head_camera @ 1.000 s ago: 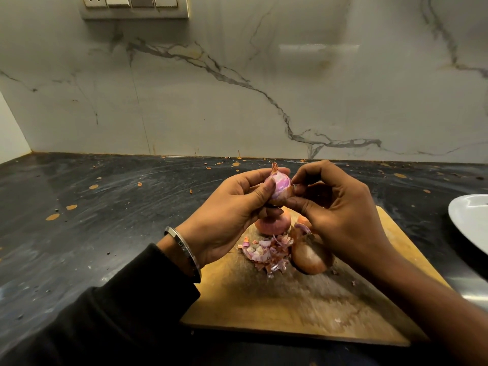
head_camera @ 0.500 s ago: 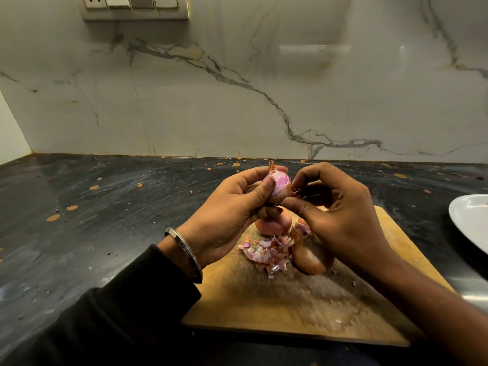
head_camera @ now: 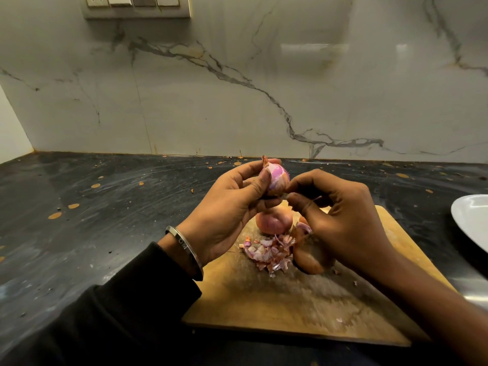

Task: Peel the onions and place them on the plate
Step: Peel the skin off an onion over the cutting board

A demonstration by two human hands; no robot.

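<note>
Above the far end of the worn wooden chopping board [head_camera: 303, 307], the left hand [head_camera: 224, 215] grips the small half-peeled pink onion [head_camera: 277, 178], now lifted a touch higher than a second ago. The right hand [head_camera: 340, 220] has slipped lower, its fingertips pinching at the onion's underside. Two brown unpeeled onions [head_camera: 273, 221] and a heap of purple skins [head_camera: 269, 252] lie on the board; the white plate [head_camera: 472, 220] sits right of it on the dark counter [head_camera: 92, 220]

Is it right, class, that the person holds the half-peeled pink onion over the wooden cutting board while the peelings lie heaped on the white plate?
Not quite. The head view shows the heap of pink onion peelings on the wooden cutting board, not on the white plate. The left hand does hold the half-peeled pink onion over the board.
</note>
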